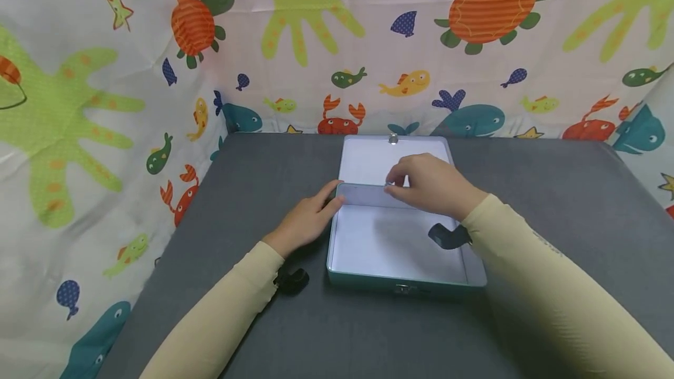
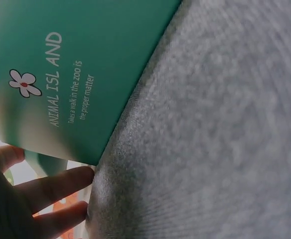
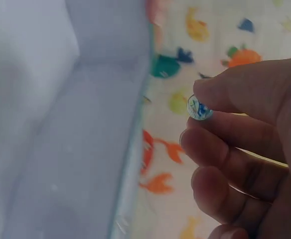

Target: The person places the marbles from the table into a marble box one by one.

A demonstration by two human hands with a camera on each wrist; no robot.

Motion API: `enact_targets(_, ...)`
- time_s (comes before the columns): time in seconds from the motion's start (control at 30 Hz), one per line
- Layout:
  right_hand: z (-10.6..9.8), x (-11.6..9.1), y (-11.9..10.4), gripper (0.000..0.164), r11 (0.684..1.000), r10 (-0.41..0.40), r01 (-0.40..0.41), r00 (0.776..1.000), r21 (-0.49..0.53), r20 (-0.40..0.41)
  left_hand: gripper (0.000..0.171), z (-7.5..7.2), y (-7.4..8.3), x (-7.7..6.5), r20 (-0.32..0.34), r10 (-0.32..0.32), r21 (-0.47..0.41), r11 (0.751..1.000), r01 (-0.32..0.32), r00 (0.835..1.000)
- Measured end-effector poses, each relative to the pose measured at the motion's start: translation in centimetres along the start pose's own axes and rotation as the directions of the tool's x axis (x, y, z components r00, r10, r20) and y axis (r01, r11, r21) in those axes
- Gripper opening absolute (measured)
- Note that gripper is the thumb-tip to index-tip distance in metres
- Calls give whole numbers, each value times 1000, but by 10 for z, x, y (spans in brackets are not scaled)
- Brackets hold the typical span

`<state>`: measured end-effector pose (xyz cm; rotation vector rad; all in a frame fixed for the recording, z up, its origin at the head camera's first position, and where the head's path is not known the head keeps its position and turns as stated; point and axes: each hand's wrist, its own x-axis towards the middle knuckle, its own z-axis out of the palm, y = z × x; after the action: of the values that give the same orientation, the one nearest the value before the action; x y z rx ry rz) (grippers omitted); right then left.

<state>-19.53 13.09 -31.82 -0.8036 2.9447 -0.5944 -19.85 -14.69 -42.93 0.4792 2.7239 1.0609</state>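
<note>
A green metal tin box [image 1: 368, 244] with a white inside lies open on the table, its lid [image 1: 368, 154] folded back on the far side. My left hand [image 1: 302, 221] holds the box's far left corner, thumb over the rim and fingers around the outside. White lettering and a flower [image 2: 25, 83] decorate the green side wall in the left wrist view. Above the far wall of the box, my right hand [image 1: 432, 183] pinches a small clear marble [image 3: 199, 108] with blue and green in it between thumb and index finger. No other item shows inside the box.
Grey cloth covers the table [image 1: 263, 332] around the box. A metal clasp [image 1: 393, 138] tops the lid's far edge, and a catch [image 1: 404, 289] sits on the front wall. Behind and to the left hangs a curtain [image 1: 295, 116] printed with sea animals.
</note>
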Motion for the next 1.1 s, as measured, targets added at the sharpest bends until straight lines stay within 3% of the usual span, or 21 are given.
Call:
enact_targets(0.2, 27, 27, -12, 14, 995, -94, 90, 989, 35, 118, 69, 4, -1, 1, -29, -13, 35, 999, 14, 999)
enact_targets(0.43, 58, 40, -18, 16, 979, -202, 193, 949, 64, 240, 72, 6, -1, 2, -59, -25, 64, 998, 28, 998)
enact_targets(0.6, 75, 47, -16, 13, 971, -231, 240, 923, 6, 307, 71, 7, 1, 2, -79, -22, 79, 996, 28, 997)
enact_targets(0.9, 99, 52, -9, 7, 951, -279, 305, 917, -50, 285, 69, 8, 4, 1, -83, -27, 71, 997, 33, 996)
enact_targets(1.1, 102, 51, -13, 5, 936, -300, 335, 919, -105, 257, 67, 7, 3, -1, -84, -28, 65, 997, 33, 996)
